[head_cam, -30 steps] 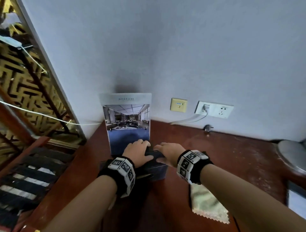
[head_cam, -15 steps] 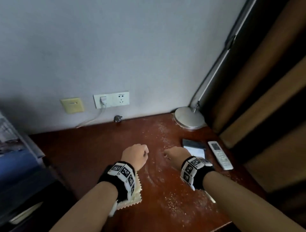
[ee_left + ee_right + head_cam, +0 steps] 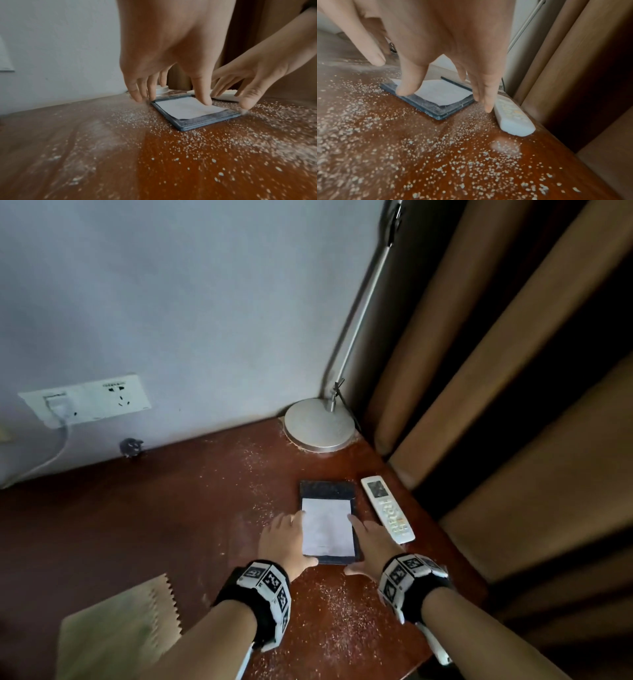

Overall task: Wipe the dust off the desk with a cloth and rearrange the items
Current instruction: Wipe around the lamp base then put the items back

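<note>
A dark blue notepad holder (image 3: 327, 525) with a white sheet lies flat on the red-brown desk (image 3: 137, 525), which is strewn with pale dust (image 3: 342, 611). My left hand (image 3: 284, 539) stands at its left edge, fingers straight down, thumb (image 3: 204, 100) touching the paper. At the pad's right side is my right hand (image 3: 370, 539), fingers extended; one fingertip (image 3: 406, 90) is over the pad's (image 3: 441, 93) near edge. Neither hand grips it. The pale yellow-green cloth (image 3: 116, 631) lies alone at the near left.
A white remote (image 3: 387, 510) lies just right of the pad, close to the desk's right edge. A round lamp base (image 3: 318, 424) fills the back corner. Wall sockets with a plugged cable (image 3: 85, 400) are at the back left; brown curtains (image 3: 513, 371) hang on the right.
Both hands left the dark box by the brochure on the left and crossed to the notepad holder on the right. Their curled fingers have straightened. The cloth stayed behind.
</note>
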Demonstrator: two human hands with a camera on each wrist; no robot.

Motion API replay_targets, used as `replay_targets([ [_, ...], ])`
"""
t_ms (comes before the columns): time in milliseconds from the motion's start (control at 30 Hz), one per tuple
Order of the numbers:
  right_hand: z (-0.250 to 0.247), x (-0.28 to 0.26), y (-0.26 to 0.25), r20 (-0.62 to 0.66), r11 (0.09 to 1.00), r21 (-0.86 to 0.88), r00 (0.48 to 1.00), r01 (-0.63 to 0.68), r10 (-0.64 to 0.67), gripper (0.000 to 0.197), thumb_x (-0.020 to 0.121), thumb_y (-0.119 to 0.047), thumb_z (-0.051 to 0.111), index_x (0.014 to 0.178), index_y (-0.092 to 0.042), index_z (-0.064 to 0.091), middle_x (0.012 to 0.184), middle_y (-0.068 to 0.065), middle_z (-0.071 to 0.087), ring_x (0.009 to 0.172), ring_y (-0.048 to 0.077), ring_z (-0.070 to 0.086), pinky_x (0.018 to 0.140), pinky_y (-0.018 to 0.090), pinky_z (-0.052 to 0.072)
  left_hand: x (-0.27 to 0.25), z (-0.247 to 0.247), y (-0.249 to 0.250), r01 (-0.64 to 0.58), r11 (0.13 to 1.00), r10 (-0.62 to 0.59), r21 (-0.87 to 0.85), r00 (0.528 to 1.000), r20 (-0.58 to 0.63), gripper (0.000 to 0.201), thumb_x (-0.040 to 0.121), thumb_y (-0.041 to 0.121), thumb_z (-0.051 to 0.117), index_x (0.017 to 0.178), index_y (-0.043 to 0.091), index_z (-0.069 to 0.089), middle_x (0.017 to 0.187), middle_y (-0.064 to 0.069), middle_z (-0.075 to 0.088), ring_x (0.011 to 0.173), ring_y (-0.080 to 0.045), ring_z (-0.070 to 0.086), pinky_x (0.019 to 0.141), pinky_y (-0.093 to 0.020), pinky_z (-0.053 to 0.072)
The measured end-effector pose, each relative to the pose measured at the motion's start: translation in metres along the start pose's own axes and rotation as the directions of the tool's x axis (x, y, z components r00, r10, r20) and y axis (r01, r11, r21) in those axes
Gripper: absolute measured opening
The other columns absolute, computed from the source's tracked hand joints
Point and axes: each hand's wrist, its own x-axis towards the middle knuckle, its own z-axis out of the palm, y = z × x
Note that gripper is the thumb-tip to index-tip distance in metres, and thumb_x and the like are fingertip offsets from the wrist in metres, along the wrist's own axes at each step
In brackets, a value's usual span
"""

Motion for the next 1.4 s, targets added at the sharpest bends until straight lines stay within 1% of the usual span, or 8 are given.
replay_targets([
  [100, 0.007, 0.009, -0.002, 0.04, 1.0, -0.015, 0.999, 0.02, -0.02, 0.114, 0.077, -0.043, 0.073, 0.15, -0.024, -0.014, 0.158, 0.014, 0.001, 0.147, 0.027, -0.002, 0.118, 0.042, 0.016, 0.012, 0.013, 0.001, 0.041, 0.999, -0.04, -0.025, 0.999, 0.035, 0.099, 0.079, 0.047, 0.068, 0.151, 0.019, 0.006, 0.157, -0.003, 0.021, 0.148, -0.023, 0.007, 0.118, -0.041, 0.017],
  [200, 0.008, 0.02, -0.003, 0.048, 0.999, -0.047, 0.999, -0.002, 0.005, 0.119, 0.076, -0.045, 0.072, 0.148, -0.02, -0.02, 0.158, 0.016, -0.006, 0.146, 0.03, -0.009, 0.118, 0.043, 0.008, 0.02, 0.021, 0.001, 0.027, 0.998, -0.023, -0.054, 0.998, 0.063, 0.105, 0.078, 0.043, 0.071, 0.152, 0.017, 0.001, 0.158, -0.002, 0.019, 0.148, -0.022, 0.005, 0.119, -0.04, 0.014],
  [400, 0.009, 0.031, -0.006, 0.001, 0.993, 0.116, 1.0, -0.003, 0.002, 0.125, 0.072, -0.035, 0.079, 0.148, -0.025, -0.02, 0.158, 0.016, -0.006, 0.146, 0.029, -0.007, 0.118, 0.039, 0.007, 0.029, 0.027, 0.004, -0.008, 0.975, 0.021, -0.223, 0.998, 0.057, 0.104, 0.072, 0.036, 0.076, 0.151, 0.024, 0.009, 0.152, -0.005, 0.027, 0.144, -0.023, 0.019, 0.117, -0.036, 0.024],
  [567, 0.006, 0.033, -0.009, -0.103, 0.962, 0.273, 0.995, 0.025, 0.003, 0.128, 0.063, -0.027, 0.084, 0.149, -0.023, -0.011, 0.153, 0.011, 0.011, 0.144, 0.029, 0.007, 0.118, 0.04, 0.019, 0.034, 0.015, 0.007, 0.055, 0.841, -0.029, -0.539, 0.998, 0.057, 0.102, 0.067, 0.022, 0.08, 0.149, 0.024, 0.019, 0.148, -0.005, 0.028, 0.136, -0.019, 0.031, 0.102, -0.022, 0.028],
  [667, -0.001, 0.034, -0.014, -0.157, 0.941, 0.332, 0.987, 0.067, -0.014, 0.128, 0.06, -0.025, 0.084, 0.149, -0.023, -0.008, 0.147, 0.007, 0.018, 0.139, 0.027, 0.014, 0.115, 0.039, 0.022, 0.035, 0.007, 0.006, 0.061, 0.804, -0.039, -0.592, 0.998, 0.05, 0.098, 0.069, 0.015, 0.078, 0.149, 0.023, 0.021, 0.148, -0.006, 0.023, 0.132, -0.017, 0.035, 0.089, -0.01, 0.025],
  [800, -0.014, 0.038, -0.034, -0.186, 0.924, 0.354, 0.979, 0.143, -0.08, 0.127, 0.058, -0.023, 0.083, 0.149, -0.028, -0.005, 0.146, 0.003, 0.018, 0.138, 0.025, 0.014, 0.112, 0.04, 0.025, 0.031, -0.012, -0.012, 0.074, 0.787, -0.098, -0.612, 0.995, -0.005, 0.094, 0.071, 0.015, 0.077, 0.148, 0.023, 0.023, 0.147, -0.005, 0.026, 0.132, -0.015, 0.035, 0.089, -0.009, 0.024],
  [1067, -0.026, 0.065, -0.176, -0.203, 0.88, 0.265, 0.915, 0.394, -0.348, 0.123, 0.058, -0.024, 0.084, 0.149, -0.029, 0.001, 0.147, 0.0, 0.014, 0.139, 0.023, 0.014, 0.11, 0.041, 0.034, -0.007, -0.06, -0.126, 0.232, 0.696, -0.375, -0.68, 0.924, -0.069, 0.097, 0.071, 0.017, 0.079, 0.149, 0.019, 0.021, 0.148, -0.006, 0.026, 0.131, -0.019, 0.037, 0.088, -0.013, 0.031],
  [1400, 0.021, 0.087, -0.368, -0.024, 0.802, 0.256, 0.833, 0.54, -0.553, 0.123, 0.066, -0.022, 0.08, 0.149, -0.028, -0.01, 0.156, 0.007, 0.001, 0.144, 0.026, 0.0, 0.116, 0.037, 0.016, -0.074, -0.089, -0.298, 0.386, 0.551, -0.658, -0.74, 0.746, -0.1, 0.098, 0.069, 0.023, 0.08, 0.148, 0.019, 0.021, 0.143, -0.009, 0.032, 0.123, -0.023, 0.046, 0.09, -0.022, 0.041],
])
